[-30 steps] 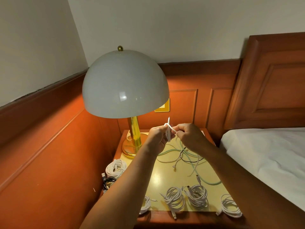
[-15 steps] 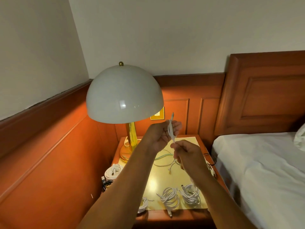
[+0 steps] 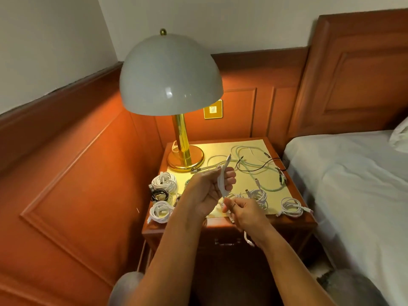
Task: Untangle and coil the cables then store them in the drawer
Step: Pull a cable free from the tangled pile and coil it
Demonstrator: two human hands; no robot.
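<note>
1. Head view, far left of the nightstand (image 3: pixel 287 219): three finished coils are sitting along the left edge, with a white coil (image 3: pixel 164 181) at the back, a small black coil (image 3: pixel 160 194) just in front of it, and another white coil (image 3: pixel 160 211) nearest the front edge.
2. Lamp (image 3: pixel 171 74) is standing at the back left corner, its brass base (image 3: pixel 186 159) resting on the tabletop.
3. Left hand (image 3: pixel 208 191) is hovering above the front of the tabletop, fingers curled round a folded white cable (image 3: pixel 222 181); one end is sticking up past the fingertips.
4. Right hand (image 3: pixel 245 213) is sitting lower, just right of the left one, thumb and forefinger pinching the same cable's lower run; a loose length is hanging below the wrist in front of the drawer (image 3: pixel 227 240).
5. Drawer is looking closed; can't tell more in the shadow.
6. Behind the hands, a pale green cable (image 3: pixel 254 166) and a thin black wire (image 3: pixel 268 162) are lying tangled across the back right.
7. Front right: two more white coils (image 3: pixel 258 195) (image 3: pixel 291 207) are lying near the edge.
8. Bed (image 3: pixel 353 184) is standing just beside the nightstand.
</note>
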